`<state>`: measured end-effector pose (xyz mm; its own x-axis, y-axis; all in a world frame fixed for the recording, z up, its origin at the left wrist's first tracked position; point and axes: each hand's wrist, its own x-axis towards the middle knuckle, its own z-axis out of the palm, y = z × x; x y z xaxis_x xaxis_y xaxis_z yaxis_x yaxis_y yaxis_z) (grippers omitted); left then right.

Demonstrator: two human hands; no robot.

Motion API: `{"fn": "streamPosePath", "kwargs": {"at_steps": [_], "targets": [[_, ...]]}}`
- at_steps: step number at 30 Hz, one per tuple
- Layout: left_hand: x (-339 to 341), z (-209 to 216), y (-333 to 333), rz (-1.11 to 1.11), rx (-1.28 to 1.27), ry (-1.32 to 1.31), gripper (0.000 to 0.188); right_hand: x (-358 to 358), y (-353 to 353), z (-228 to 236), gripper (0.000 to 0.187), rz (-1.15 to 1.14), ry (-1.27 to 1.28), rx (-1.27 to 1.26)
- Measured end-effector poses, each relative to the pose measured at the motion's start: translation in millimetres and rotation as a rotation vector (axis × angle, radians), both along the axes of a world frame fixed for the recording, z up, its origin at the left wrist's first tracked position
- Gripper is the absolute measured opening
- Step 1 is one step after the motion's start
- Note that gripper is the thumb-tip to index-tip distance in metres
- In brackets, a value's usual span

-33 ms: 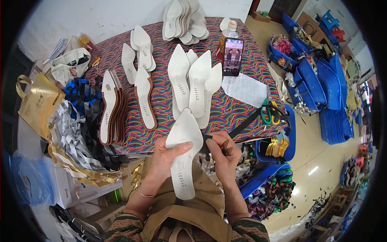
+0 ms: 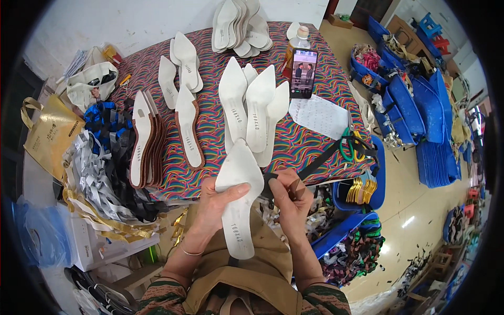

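A white pointed shoe insole [image 2: 239, 170] is upright in front of me, its toe pointing away, gripped near its middle by my left hand [image 2: 212, 207], thumb on top. Beside its right edge, my right hand [image 2: 292, 202] pinches a black strip [image 2: 268, 186]; whether the strip is fixed to the insole I cannot tell. Just beyond the toe lie several loose white insoles [image 2: 257, 107]. To the left stand a row of insoles with brown edging [image 2: 140, 149] and a single brown-edged insole [image 2: 187, 131].
A phone [image 2: 303, 73] leans on a bottle [image 2: 302, 37] behind a paper sheet [image 2: 317, 118]. Green-handled scissors [image 2: 346, 147] lie at the table's right edge. Strips [image 2: 94, 173] hang at left. More insoles [image 2: 231, 26] are piled at the back. A blue bin [image 2: 380, 197] stands right.
The held insole has risen very slightly, and my right hand has shifted a little with the strip. Everything else looks the same.
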<state>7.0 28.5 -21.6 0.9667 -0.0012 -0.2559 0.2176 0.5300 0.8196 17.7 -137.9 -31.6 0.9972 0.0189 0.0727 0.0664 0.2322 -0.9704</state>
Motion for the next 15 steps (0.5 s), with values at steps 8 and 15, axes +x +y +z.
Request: {"fn": "streamPosePath", "kwargs": {"at_steps": [8,15], "targets": [[7,-1,1,0.027,-0.097,0.012,0.022,16,6,9,0.016,-0.064,-0.325,-0.287],[3,2,4,0.022,0.093,-0.035,0.023,19,1,8,0.021,-0.038,-0.348,-0.366]]}}
